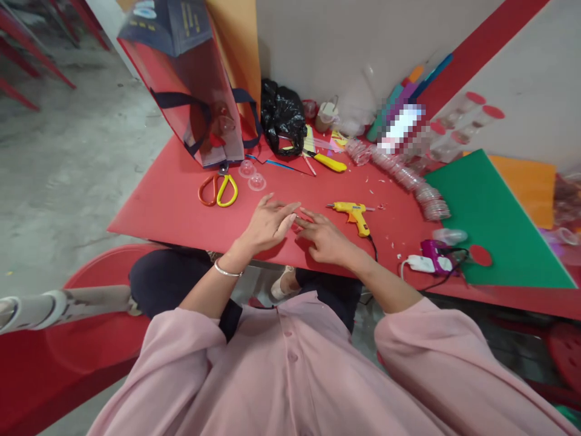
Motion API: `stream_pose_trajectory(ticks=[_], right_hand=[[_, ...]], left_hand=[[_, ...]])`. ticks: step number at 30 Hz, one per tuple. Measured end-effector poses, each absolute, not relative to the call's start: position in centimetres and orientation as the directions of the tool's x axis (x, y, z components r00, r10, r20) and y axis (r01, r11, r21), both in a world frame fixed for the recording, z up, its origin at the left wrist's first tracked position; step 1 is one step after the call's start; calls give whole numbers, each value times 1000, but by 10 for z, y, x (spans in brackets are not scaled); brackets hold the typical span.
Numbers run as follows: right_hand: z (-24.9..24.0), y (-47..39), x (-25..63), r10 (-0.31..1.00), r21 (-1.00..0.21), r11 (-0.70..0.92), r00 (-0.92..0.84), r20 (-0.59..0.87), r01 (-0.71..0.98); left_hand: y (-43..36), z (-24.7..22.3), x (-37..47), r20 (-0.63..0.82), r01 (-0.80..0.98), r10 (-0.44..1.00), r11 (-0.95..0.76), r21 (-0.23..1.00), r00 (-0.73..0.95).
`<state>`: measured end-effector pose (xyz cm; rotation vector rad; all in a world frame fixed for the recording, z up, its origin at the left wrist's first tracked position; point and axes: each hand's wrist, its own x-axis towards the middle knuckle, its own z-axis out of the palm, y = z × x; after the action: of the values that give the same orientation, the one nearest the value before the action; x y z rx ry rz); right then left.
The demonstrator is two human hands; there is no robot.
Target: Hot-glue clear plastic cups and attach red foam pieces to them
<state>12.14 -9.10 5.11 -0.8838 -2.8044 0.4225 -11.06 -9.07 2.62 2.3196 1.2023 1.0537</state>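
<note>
My left hand [269, 224] hovers over the front of the red table, its fingers stretched out and no object visible in them. Facing it, my right hand [324, 239] has extended fingers whose tips meet or nearly meet the left thumb and index finger; nothing clear shows between them. A yellow hot glue gun [353, 212] lies just beyond my right hand, its nozzle pointing left. Beyond my left hand are scissors [227, 191] with one red and one yellow handle, and two clear plastic domed pieces [256, 181].
A yellow-handled cutter [330, 162] lies near a black plastic bag [284, 115]. A large paper bag [181, 85] stands at back left. Stacked clear plastic pieces [408, 178] curve beside a green sheet [503, 224]. A purple power socket [436, 257] with cables sits at the right.
</note>
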Motion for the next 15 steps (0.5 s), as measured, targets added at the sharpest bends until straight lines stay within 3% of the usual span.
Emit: stream_pose_trajectory(ticks=[7,15], right_hand=[[61,-87,120,534,-307,801,-845,-20,514],[76,-81,119,526,-302,767,-824,-209,566]], left_hand=[[-84,51,-118,283,638,760,-646,419,585],[-69,74,-126,111,616,701,-682,393,705]])
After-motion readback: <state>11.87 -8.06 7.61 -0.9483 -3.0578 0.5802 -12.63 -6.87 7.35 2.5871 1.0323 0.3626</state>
